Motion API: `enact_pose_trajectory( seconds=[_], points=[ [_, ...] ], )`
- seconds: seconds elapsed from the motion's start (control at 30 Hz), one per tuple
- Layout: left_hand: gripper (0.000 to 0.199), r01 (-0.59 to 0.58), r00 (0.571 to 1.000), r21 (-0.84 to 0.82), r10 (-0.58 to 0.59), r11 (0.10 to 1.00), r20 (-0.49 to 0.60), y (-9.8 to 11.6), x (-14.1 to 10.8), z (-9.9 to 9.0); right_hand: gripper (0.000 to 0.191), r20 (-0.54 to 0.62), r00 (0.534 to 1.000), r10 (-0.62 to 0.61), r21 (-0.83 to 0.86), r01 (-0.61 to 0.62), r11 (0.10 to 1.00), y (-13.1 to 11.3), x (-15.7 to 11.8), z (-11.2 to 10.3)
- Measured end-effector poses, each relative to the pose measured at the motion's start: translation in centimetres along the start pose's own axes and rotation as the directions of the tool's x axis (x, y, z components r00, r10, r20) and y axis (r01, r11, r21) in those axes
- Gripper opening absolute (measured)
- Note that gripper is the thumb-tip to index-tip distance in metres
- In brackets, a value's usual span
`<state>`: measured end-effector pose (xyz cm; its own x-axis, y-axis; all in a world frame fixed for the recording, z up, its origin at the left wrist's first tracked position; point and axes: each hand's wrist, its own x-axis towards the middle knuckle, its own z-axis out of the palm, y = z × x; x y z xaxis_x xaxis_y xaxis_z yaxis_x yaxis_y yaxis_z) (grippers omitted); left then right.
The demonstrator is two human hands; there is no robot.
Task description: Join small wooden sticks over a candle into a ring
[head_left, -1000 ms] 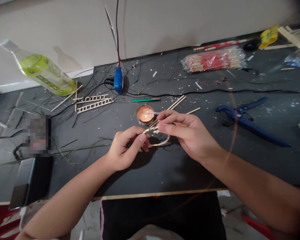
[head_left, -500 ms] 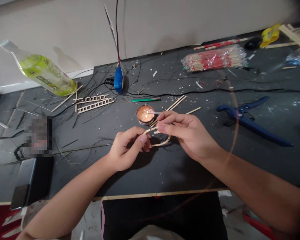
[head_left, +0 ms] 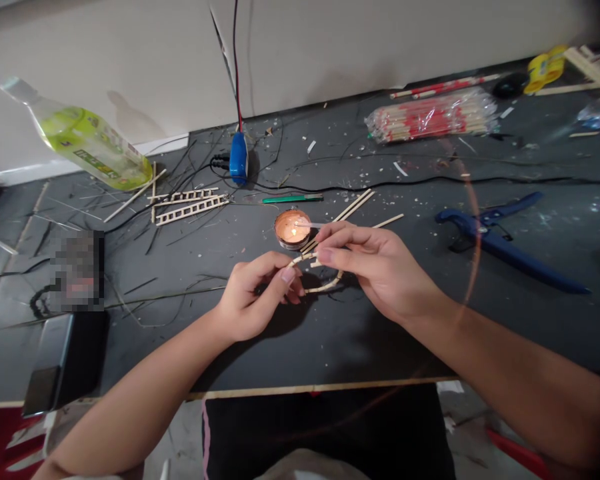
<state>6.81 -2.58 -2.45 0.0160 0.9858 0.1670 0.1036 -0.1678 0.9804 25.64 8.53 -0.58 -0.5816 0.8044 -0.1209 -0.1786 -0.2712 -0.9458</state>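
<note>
Against a pale wall [head_left: 340, 53], a dark grey bench [head_left: 325, 365] is stretching across the view, its top carrying scattered scraps. Near its front edge, two bare hands are holding up a loop [head_left: 324, 287] between them. It is looking thin and straw-coloured, made of short pieces with darker marks between them, and is curving like a bracelet; fingers are hiding parts of it, so whether it is fully joined is impossible to tell. The left hand [head_left: 255, 300] is pinching its left side between thumb and fingers. The right hand [head_left: 380, 267] is closing on its far right part, while also gripping a thin whitish stick [head_left: 307, 225] that is reaching over a small tin [head_left: 289, 246], where a flame [head_left: 295, 232] is burning. Loose wooden sticks [head_left: 353, 205] are lying just beyond the right hand, and a blue cutter [head_left: 510, 250] is resting farther right.
</note>
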Motion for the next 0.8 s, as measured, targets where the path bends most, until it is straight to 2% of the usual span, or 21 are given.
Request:
enact_pose_trajectory(
  seconds=[0.8],
  points=[
    [0.016,0.026,1.0,-0.014,-0.026,1.0,0.013,-0.05,0.16,-0.03,0.006,0.042,0.999,-0.012,-0.02,0.013,1.0,0.17,-0.05,-0.09]
  ],
)
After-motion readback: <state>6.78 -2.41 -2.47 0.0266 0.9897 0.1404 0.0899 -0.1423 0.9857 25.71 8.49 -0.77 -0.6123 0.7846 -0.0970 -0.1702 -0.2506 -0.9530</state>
